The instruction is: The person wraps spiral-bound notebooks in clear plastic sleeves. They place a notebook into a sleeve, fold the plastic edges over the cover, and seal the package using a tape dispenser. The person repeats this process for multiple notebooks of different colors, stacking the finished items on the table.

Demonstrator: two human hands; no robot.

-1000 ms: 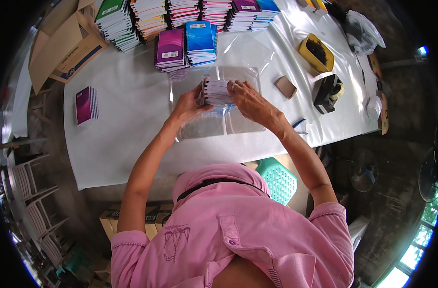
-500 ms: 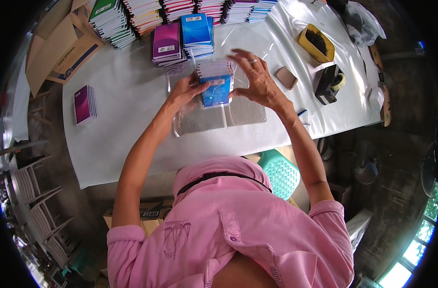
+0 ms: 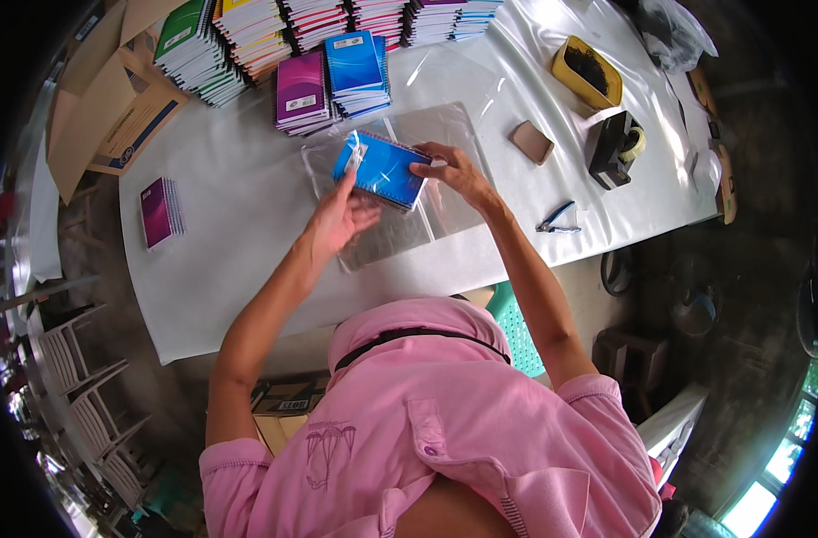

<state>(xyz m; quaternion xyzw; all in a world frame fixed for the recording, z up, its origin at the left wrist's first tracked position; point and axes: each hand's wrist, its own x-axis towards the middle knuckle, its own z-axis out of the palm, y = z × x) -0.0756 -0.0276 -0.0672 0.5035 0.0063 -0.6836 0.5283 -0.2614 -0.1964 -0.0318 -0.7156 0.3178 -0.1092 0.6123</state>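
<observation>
A small stack of blue spiral notebooks [image 3: 393,170], in shiny clear plastic, is tilted between my hands above the table. My right hand [image 3: 454,172] is closed on its right end, thumb on the top cover. At the left end, the thumb of my left hand [image 3: 337,220] touches the plastic, while the other fingers are spread below the corner and slightly blurred. Beneath lie flat clear plastic bags [image 3: 445,211]. Just beyond stand a purple notebook stack [image 3: 299,88] and another blue notebook stack [image 3: 353,63].
Several taller notebook piles [image 3: 252,36] line the far edge, beside an open carton [image 3: 126,117]. Purple notebooks [image 3: 160,213] lie at left. To the right are a brown block [image 3: 532,143], a yellow tub [image 3: 606,88], a black tape dispenser [image 3: 609,157] and blue-handled nippers [image 3: 561,220].
The blue notebooks have turned from upright to sideways. My right hand has gone from spread fingers to a grip on their right end. My left hand has shifted lower, its fingers now spread.
</observation>
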